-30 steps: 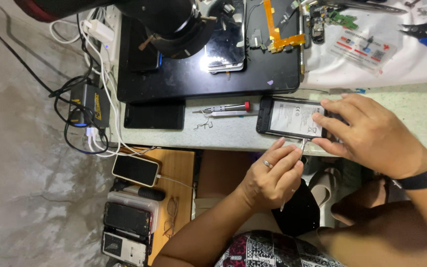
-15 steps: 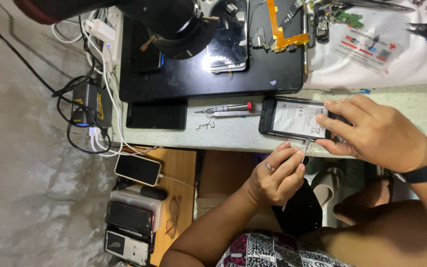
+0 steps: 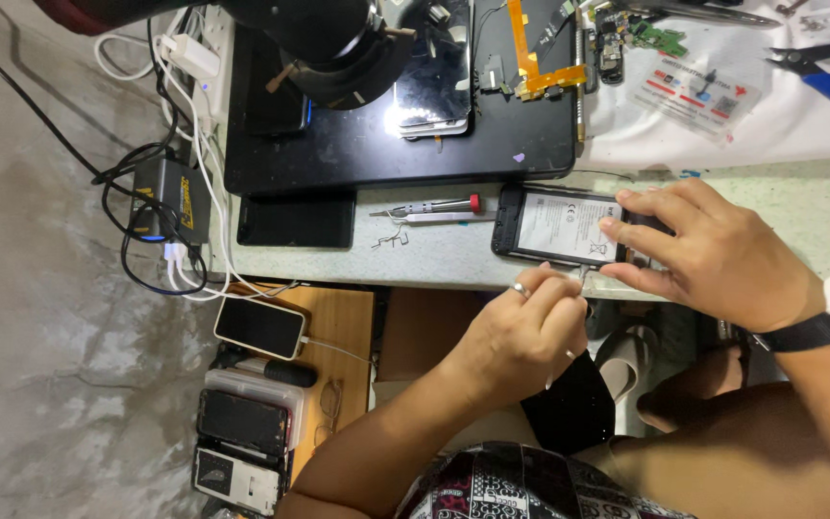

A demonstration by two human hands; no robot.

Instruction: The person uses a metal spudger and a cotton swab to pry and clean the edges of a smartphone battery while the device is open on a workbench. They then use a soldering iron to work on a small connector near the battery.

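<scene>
An opened smartphone point(image 3: 569, 226), back cover removed and battery exposed, is laid flat near the front edge of the workbench point(image 3: 818, 207). It is pinned down by the right hand point(image 3: 713, 255), fingers spread across its right half. The left hand point(image 3: 521, 336) is closed at the phone's near edge, apparently pinching a thin tool; the tool cannot be identified. A precision screwdriver point(image 3: 434, 206) lies just left of the phone.

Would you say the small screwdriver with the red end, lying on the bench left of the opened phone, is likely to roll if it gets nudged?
Probably: the screwdriver looks round, slim and metal, lying flat on the smooth bench. It seems light and stiff.
</scene>
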